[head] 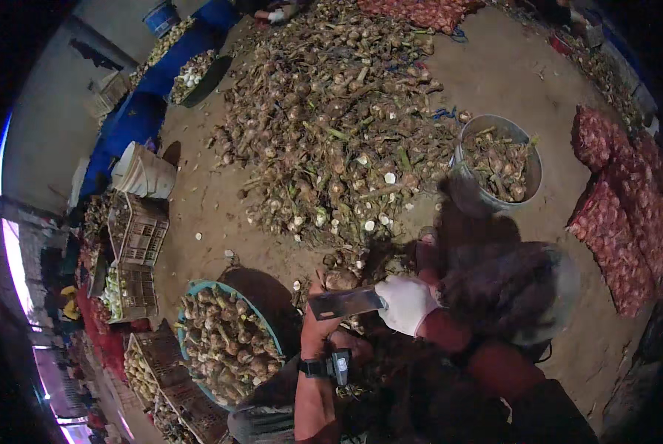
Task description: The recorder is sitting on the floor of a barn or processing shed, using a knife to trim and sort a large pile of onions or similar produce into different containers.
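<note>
My right hand (406,305), in a white glove below a dark red sleeve, grips a broad-bladed cleaver (347,303). Its blade points left and crosses in front of my left hand (316,330). The left hand is bare, with a black band and a small device (340,365) at the wrist. Its fingers curl around a brown bulb or corm (341,279) just beyond the blade, and are partly hidden by the cleaver. Ahead, a large heap of soil-covered bulbs with stems (331,127) spreads over the floor; several show white cut faces.
A green-rimmed tub (281,339) of bulbs stands at left. Ahead right is a metal bucket (538,176) with bulbs and stems. Filled red mesh sacks (614,222) lie far right. Plastic crates (143,236) and a white bucket (148,172) line the left. Another person's gloved hand (277,15) shows at top.
</note>
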`<state>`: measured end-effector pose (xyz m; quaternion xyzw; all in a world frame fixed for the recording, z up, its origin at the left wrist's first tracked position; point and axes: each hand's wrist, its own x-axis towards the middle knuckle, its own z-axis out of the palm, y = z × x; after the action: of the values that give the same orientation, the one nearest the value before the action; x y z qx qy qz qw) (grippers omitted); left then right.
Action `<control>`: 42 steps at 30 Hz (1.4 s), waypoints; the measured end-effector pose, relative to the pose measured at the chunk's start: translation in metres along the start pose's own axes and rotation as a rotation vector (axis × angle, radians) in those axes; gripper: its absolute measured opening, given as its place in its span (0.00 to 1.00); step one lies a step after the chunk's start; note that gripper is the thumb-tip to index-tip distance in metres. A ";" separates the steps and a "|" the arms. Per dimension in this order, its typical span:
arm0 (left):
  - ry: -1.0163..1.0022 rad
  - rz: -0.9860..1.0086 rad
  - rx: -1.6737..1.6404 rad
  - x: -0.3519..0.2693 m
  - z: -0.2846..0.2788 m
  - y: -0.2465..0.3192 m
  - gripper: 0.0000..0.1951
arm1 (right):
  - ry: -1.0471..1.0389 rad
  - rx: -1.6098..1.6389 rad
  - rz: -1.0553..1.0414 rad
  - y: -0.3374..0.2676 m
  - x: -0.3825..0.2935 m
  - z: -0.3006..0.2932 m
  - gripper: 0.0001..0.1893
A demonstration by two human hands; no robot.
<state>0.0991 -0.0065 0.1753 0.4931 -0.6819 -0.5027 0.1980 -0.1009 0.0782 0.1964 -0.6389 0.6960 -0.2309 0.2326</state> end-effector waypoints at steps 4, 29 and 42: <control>0.008 0.049 -0.108 -0.022 -0.003 0.019 0.22 | -0.014 -0.010 -0.015 -0.013 -0.006 0.001 0.07; 0.051 0.022 0.009 -0.031 0.008 -0.025 0.26 | -0.131 -0.128 -0.086 0.005 0.001 0.019 0.11; 0.070 0.169 -0.071 -0.029 -0.029 0.041 0.32 | 0.055 0.139 0.129 0.041 0.015 0.023 0.11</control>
<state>0.1149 0.0047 0.2302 0.4437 -0.6955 -0.4905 0.2807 -0.1198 0.0656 0.1526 -0.5684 0.7243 -0.2806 0.2714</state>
